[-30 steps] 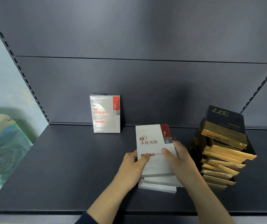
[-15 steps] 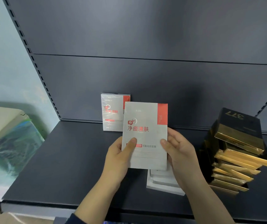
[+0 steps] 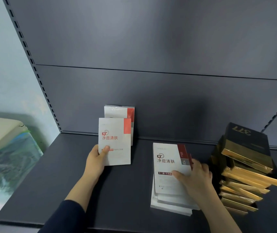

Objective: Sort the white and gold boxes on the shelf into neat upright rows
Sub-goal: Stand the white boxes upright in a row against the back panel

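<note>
My left hand grips a white box with a red corner by its lower left corner and holds it upright, just in front of another white box that stands against the shelf's back panel. My right hand grips the top box of a flat pile of white boxes, thumb on its face and fingers over its right edge. A leaning stack of gold and black boxes sits right beside that hand.
The dark shelf board ends in a front edge near the bottom of the view. A slotted upright bounds the shelf on the left. A pale wrapped bundle lies left of the shelf.
Both hands lifted a white box off the pile. Now my left hand alone has carried it left toward the standing box, and my right hand has returned to the pile's top box.
</note>
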A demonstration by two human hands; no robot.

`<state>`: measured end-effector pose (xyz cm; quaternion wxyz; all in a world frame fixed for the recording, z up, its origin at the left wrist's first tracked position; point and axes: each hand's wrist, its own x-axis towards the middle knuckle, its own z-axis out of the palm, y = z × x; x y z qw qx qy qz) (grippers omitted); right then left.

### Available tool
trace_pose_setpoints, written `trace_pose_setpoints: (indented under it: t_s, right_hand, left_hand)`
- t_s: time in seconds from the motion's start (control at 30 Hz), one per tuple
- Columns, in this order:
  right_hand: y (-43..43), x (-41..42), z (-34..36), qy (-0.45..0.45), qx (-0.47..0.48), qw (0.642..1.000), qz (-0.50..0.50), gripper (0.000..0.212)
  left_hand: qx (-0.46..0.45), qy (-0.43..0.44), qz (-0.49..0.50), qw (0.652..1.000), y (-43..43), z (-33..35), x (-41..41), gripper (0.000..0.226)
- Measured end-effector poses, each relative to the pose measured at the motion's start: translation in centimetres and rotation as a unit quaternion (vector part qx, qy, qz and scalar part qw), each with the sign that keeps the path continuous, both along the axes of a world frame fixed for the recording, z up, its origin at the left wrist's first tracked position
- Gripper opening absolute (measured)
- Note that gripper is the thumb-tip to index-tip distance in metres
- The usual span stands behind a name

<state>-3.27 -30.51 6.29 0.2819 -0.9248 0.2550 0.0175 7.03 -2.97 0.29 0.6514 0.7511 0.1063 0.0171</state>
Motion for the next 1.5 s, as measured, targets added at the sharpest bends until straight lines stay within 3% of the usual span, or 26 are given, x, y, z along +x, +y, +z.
trace_pose_setpoints:
  t_s: [0.13,0.3,0.53,0.7,0.8,0.87,0.97,1.03,1.17,1.23,1.5]
  right_hand:
    - [0.0,-0.3,0.0,0.004,0.022,1.0,-0.016,0.084]
    - [0.1,-0.7,0.2,0.012,0.077,0.996,-0.048,0.084]
    - [-0.9,-1.6,0.9,0.003,0.1,0.993,-0.069,0.081]
    - [-1.1,-2.9,2.8,-0.025,0.08,0.995,-0.049,0.077]
    - [-0.4,-3.4,4.9,-0.074,0.057,0.996,-0.007,0.068]
    - [0.3,-3.7,6.1,-0.118,0.085,0.989,0.024,0.06]
    - [1.8,-3.6,7.0,-0.188,0.175,0.964,0.062,0.053]
    - [3.0,-3.3,6.7,-0.217,0.225,0.947,0.078,0.05]
    - [4.7,-2.3,5.0,-0.224,0.286,0.926,0.101,0.042]
    - [4.9,-1.7,3.8,-0.207,0.305,0.924,0.098,0.038]
    - [0.9,-0.3,0.4,-0.104,0.1,0.989,0.028,0.064]
  left_hand:
    - [0.095,-0.015,0.012,0.995,-0.6,0.2,1.5,0.027]
    - [0.127,-0.032,0.045,0.99,0.0,-1.1,3.9,0.058]
    - [0.127,-0.009,0.09,0.988,-1.5,-0.9,5.1,0.058]
    - [0.136,-0.072,0.176,0.972,-4.3,1.4,0.8,0.055]
    - [0.091,-0.136,0.129,0.978,-6.1,1.8,-3.0,0.052]
    - [0.018,-0.149,0.027,0.988,-7.1,2.8,-5.7,0.05]
    - [-0.123,-0.09,-0.166,0.974,-8.0,4.7,-8.5,0.047]
    - [-0.196,-0.029,-0.23,0.953,-7.9,5.4,-9.5,0.055]
    - [-0.183,-0.023,-0.188,0.965,-6.9,6.4,-10.2,0.024]
    - [-0.151,-0.034,-0.151,0.976,-6.1,6.0,-9.9,0.022]
    - [-0.067,-0.052,-0.029,0.996,-1.1,3.1,-5.1,0.023]
